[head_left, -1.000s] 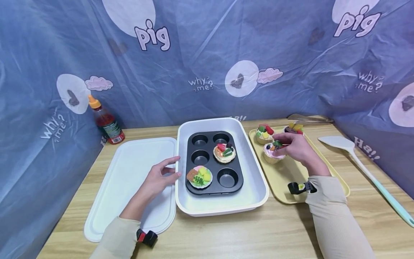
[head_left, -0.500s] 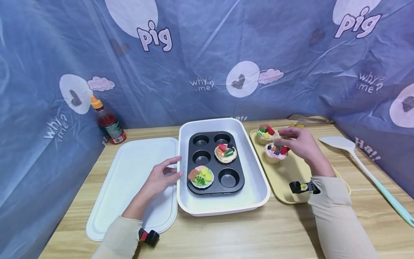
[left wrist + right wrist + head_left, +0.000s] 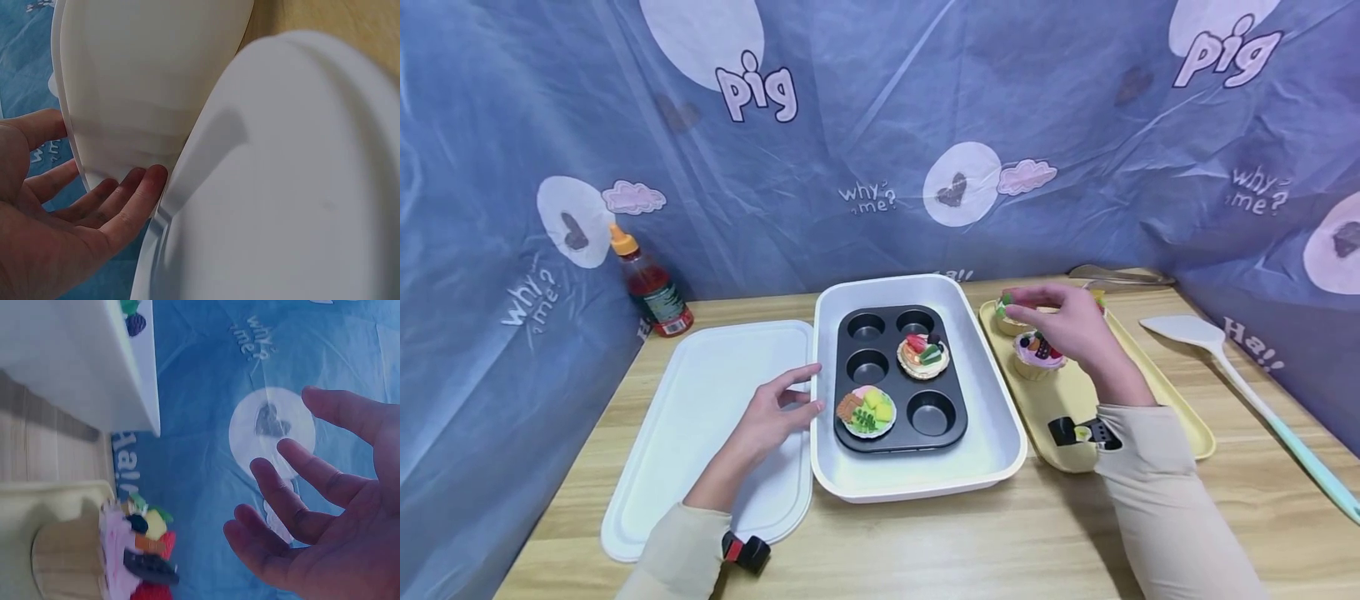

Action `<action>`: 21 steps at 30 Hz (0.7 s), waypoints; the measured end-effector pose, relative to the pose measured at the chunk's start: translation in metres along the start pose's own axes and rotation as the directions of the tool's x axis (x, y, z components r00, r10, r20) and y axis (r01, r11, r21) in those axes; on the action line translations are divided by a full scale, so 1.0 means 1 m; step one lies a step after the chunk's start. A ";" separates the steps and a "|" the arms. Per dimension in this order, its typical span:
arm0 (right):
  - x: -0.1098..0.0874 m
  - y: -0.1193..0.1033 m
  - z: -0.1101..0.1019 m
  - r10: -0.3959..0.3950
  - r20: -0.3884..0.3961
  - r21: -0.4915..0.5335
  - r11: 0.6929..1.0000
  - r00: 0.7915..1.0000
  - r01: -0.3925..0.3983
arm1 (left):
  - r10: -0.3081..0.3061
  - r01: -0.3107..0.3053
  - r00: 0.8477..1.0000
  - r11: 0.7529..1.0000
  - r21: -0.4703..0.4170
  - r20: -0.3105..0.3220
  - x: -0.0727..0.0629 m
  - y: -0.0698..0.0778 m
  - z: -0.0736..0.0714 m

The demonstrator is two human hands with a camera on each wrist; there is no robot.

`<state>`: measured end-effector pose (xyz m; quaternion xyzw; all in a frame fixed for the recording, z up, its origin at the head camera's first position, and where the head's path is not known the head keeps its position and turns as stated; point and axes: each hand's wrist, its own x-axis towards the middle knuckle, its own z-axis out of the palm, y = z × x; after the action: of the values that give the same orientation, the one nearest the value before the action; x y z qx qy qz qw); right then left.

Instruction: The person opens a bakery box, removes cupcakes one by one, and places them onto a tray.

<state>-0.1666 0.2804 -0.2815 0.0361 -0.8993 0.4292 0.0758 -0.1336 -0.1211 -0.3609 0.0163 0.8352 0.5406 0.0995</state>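
There are five small fruit-topped cakes. Two lie on a black muffin pan [image 3: 891,446]: a front-left cake [image 3: 867,412] and a middle-right cake [image 3: 923,358], with the pan's six cups in three rows of two. The other three stand on one yellow tray [image 3: 1157,400]: a pink cake [image 3: 1037,357] nearest, a back-left cake [image 3: 1013,326] and a back-right cake [image 3: 1100,300], both partly hidden by the right hand [image 3: 1071,329]. That hand is above the tray, fingers and thumb spread, gripping nothing. The left hand [image 3: 775,417] also has its fingers spread, at the side of one white basin [image 3: 992,467] that bears the pan. One white lid [image 3: 700,417], one sauce bottle [image 3: 658,292] and one turner [image 3: 1262,400] complete the count around them.

Compared with half a second ago, the right hand has shifted left and now covers much of the back-left cake's topping; the left hand and the pan's cakes stay put.
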 end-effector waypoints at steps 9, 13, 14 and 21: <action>0.006 -0.016 0.011 0.008 0.056 0.007 1.000 0.998 -0.008 | -0.006 0.006 1.000 1.000 0.002 0.000 -0.001 -0.002 -0.001; 0.006 -0.018 0.013 0.002 0.067 0.001 1.000 0.998 -0.002 | -0.011 0.011 1.000 1.000 0.008 0.008 -0.001 -0.002 -0.001; 0.006 -0.018 0.013 -0.003 0.068 0.000 1.000 0.998 0.003 | -0.010 0.010 1.000 1.000 0.010 0.008 -0.001 -0.001 -0.001; 0.008 -0.021 0.018 -0.024 0.074 0.008 1.000 0.997 0.024 | -0.020 0.020 1.000 1.000 0.015 0.009 0.000 0.001 -0.001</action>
<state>-0.1736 0.2535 -0.2754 0.0632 -0.8996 0.4296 0.0473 -0.1337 -0.1216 -0.3601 0.0112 0.8389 0.5332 0.1085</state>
